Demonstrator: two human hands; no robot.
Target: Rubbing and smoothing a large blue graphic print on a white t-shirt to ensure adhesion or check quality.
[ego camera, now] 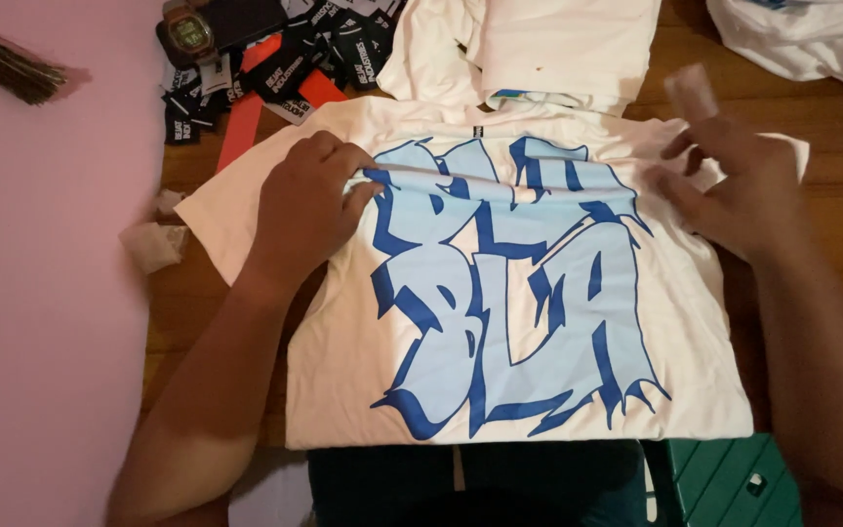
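Cream cotton T-shirt with blue graffiti print (539,390) looks soft, light; left hand (309,205) pinches its fabric at ten o'clock, right hand (734,190) half-open, blurred.

Black tags (285,59), wristwatch (187,31), perhaps a broom (7,63).

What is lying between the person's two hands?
In the head view, only the cream T-shirt lies between the left hand and the right hand: the top of its blue graffiti print, pinched into a fold.
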